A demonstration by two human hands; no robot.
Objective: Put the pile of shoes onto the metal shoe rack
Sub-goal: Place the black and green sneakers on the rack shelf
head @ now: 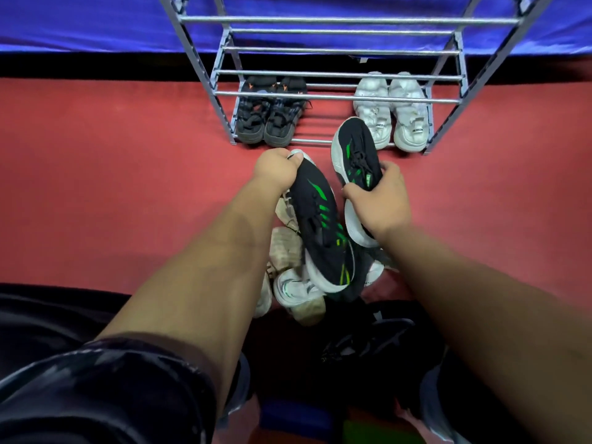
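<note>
The metal shoe rack (336, 99) stands ahead on the red floor. On its bottom tier sit a black pair with orange marks (269, 112) at the left and a white pair (392, 112) at the right. My left hand (277, 169) grips the end of a black-and-green sneaker (320, 225) that hangs over the pile. My right hand (379, 200) holds the matching black-and-green sneaker (354, 149), its toe close to the rack's front bar. The pile below holds whitish sneakers (294, 283) and dark shoes (362, 344).
A blue cloth (96, 20) hangs behind the rack, with a dark gap under it. Red floor (112, 187) spreads to both sides. The middle of the rack's bottom tier, between the two pairs, holds no shoes. Dark clothing covers my knees at the bottom.
</note>
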